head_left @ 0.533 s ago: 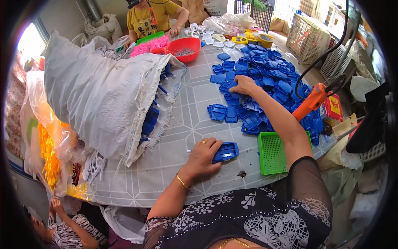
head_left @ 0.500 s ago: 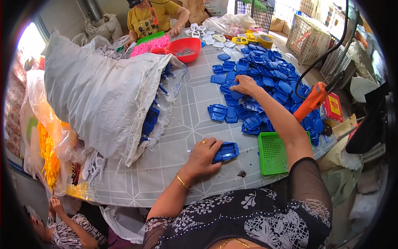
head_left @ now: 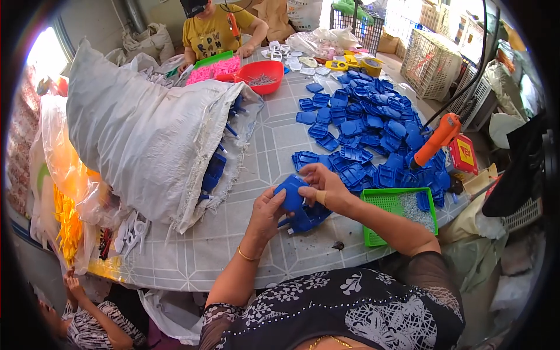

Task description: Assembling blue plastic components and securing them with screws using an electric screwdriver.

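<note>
Between my hands is a smooth, rounded blue plastic cover (head_left: pixel 290 191), tilted above the table. My left hand (head_left: pixel 263 214) grips its left side, with the fingers closed. On the right edge my right hand (head_left: pixel 328 189) pinches it, and a tan bandage wraps one finger. Just beneath lies a blue plastic housing (head_left: pixel 310 219) with a white tip on its left, partly hidden by my hands. Beyond them spreads a heap of blue plastic covers (head_left: pixel 373 123). An orange electric screwdriver (head_left: pixel 435 142) hangs over the heap's right side.
A green basket (head_left: pixel 374 238) with small metal pieces stands by my right forearm. To the left lies a white woven sack (head_left: pixel 137 131) with blue parts at its mouth. Across the table, a person in yellow (head_left: pixel 213 35) sits behind a red scoop-shaped tray (head_left: pixel 273 87).
My right hand has come back from the heap to my left hand with a blue cover. My left hand has lifted off the housing and now holds the cover too.
</note>
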The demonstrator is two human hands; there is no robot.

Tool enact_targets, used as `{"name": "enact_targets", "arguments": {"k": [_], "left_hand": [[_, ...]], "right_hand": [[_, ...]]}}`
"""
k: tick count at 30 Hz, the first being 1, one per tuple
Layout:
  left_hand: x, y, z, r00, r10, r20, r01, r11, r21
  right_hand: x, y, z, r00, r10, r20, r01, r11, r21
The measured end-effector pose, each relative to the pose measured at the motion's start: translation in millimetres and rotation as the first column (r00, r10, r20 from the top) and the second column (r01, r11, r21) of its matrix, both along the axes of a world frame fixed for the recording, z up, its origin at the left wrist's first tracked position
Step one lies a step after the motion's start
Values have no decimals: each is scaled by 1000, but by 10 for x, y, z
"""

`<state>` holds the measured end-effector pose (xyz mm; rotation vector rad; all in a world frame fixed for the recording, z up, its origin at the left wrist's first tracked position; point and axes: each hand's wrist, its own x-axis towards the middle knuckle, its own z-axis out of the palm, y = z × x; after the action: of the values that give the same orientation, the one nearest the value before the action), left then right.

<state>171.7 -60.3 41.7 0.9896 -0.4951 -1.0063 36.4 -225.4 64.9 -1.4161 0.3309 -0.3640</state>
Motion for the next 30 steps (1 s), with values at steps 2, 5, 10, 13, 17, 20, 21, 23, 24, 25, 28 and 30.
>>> {"name": "enact_targets", "arguments": {"k": [2, 5, 10, 13, 17, 20, 21, 23, 24, 25, 28, 30], "left_hand": [[64, 13, -13, 989, -142, -51, 143, 990, 17], [51, 64, 1, 975, -194, -111, 199, 980, 30], [44, 142, 12, 948, -300, -110, 304, 952, 19], [42, 168, 59, 914, -395, -97, 398, 917, 15], [-123, 103, -17, 944, -21, 329, -12, 995, 99], [-49, 9, 67, 8, 184, 983, -164, 970, -180], [-78, -1, 56, 12, 53, 999, -168, 985, -50], [-77, -20, -133, -82, 7, 997, -153, 988, -20], [-66, -47, -199, -79, -18, 997, -136, 991, 7], [-67, -41, -243, -67, -54, 996, -120, 992, 46], [-67, -50, -178, -77, -124, 989, -91, 989, 117], [-68, -26, -212, -50, -125, 991, -81, 989, 121]], "right_hand": [[-68, -65, -1, 1000, 1, -26, -7, 976, -219], [-215, -130, 90, 965, 247, 86, -118, 706, -698], [-343, -98, 205, 935, 327, 137, -58, 521, -852], [-443, -42, 277, 921, 376, 98, -80, 429, -900], [-461, -144, 209, 946, 258, 197, 66, 441, -895], [-493, -368, 109, 981, -67, 180, 183, 613, -768], [-515, -450, 69, 980, -123, 154, 197, 591, -782], [-562, -483, 109, 984, -165, 73, 157, 586, -795], [-573, -481, 143, 987, -154, 49, 129, 567, -814], [-586, -460, 118, 990, -142, 26, 100, 546, -832], [-584, -467, -72, 996, -80, 47, 79, 463, -883], [-561, -404, -107, 999, -47, 11, 32, 487, -873]]}}
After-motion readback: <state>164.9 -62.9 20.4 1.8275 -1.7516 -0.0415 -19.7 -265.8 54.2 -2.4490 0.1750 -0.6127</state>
